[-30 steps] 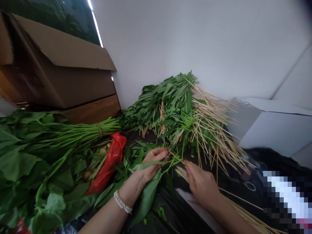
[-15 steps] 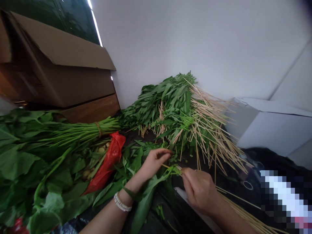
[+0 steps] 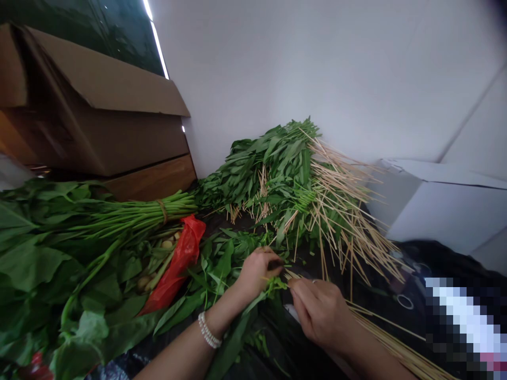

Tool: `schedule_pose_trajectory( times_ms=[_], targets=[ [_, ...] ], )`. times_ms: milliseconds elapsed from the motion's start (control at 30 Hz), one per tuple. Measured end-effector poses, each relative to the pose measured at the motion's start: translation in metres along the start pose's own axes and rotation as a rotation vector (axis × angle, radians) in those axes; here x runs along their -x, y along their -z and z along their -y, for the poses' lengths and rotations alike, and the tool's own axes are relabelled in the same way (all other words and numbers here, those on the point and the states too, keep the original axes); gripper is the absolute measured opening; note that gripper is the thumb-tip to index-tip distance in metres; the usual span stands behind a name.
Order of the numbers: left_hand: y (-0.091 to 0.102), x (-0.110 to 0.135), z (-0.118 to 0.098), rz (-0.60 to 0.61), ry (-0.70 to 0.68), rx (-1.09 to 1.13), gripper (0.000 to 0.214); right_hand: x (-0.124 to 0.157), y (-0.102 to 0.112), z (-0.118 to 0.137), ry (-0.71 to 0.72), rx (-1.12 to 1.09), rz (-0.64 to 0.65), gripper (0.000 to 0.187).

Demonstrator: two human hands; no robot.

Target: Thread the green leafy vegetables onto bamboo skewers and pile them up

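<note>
My left hand [image 3: 255, 272], with a pearl bracelet on its wrist, is closed around a folded green leaf stalk [image 3: 273, 286] at the centre of the view. My right hand [image 3: 319, 311] pinches a thin bamboo skewer [image 3: 291, 276] whose tip meets the folded greens between the two hands. A long leaf [image 3: 232, 343] trails down from the left hand. Just behind the hands lies a big pile of skewered greens [image 3: 293, 184] with their sticks fanning out to the right.
A tied bundle of long-stemmed greens [image 3: 130, 216] and loose leaves fill the left side, with a red plastic bag [image 3: 178, 264] among them. Cardboard boxes [image 3: 99, 121] stand at the back left, a white box [image 3: 443, 206] at the right. Loose skewers [image 3: 396, 343] lie under my right wrist.
Both hands have drawn closer together. The left hand has curled shut over the greens, and the right hand has brought the skewer tip up to them.
</note>
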State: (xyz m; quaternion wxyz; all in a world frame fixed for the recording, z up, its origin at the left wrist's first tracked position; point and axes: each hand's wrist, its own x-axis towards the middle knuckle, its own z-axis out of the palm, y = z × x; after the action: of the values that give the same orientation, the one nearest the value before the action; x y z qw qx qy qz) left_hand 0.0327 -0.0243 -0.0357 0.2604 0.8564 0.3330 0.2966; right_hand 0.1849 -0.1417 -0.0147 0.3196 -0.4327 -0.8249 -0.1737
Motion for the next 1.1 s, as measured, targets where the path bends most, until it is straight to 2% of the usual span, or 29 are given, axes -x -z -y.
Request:
schedule_pose_trajectory(
  times_ms=[167,300,433,700,1100],
  targets=[
    [0.019,-0.005,-0.012,-0.271,0.176,0.475,0.007,0.001,-0.003,-0.006,-0.091,0.016,-0.014,0.024],
    [0.032,-0.007,-0.015,-0.324,0.278,0.796,0.023,0.004,-0.006,-0.012,-0.161,0.040,-0.040,0.026],
    [0.038,-0.005,-0.014,-0.361,0.337,0.993,0.024,0.007,-0.008,-0.017,-0.208,0.068,-0.056,0.028],
    [0.038,-0.005,-0.015,-0.368,0.307,0.956,0.021,0.007,-0.008,-0.019,-0.227,0.091,-0.051,0.025],
    [0.035,-0.004,-0.018,-0.328,0.351,0.945,0.023,0.008,-0.012,-0.019,-0.262,0.077,-0.036,0.026]
  ],
)
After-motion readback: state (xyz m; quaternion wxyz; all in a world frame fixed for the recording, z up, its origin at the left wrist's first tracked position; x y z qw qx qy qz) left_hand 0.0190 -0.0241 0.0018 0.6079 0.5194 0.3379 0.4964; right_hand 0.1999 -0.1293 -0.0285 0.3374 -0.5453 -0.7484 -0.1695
